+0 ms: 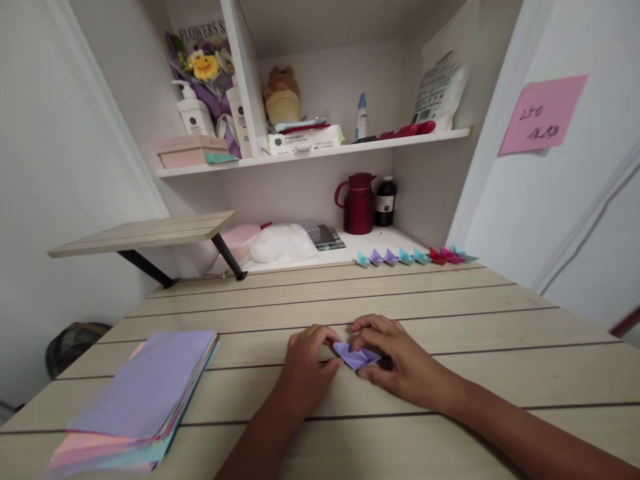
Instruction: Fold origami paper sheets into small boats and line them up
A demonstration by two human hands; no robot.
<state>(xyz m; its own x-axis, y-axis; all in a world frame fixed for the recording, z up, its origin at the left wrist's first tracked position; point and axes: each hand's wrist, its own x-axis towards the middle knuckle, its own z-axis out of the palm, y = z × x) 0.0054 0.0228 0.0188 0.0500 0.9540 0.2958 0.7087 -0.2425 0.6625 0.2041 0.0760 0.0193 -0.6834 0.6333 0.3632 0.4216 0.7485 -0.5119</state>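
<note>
my left hand (307, 363) and right hand (395, 360) pinch the purple folded paper (356, 355): light, flimsy; i'd grip its creased edges.

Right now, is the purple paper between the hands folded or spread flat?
Folded: the purple paper is a small pointed shape with creases, held by left hand and right hand.

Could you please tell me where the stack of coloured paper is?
Head view: the paper stack lies near-left on the table, left of the left hand.
</note>
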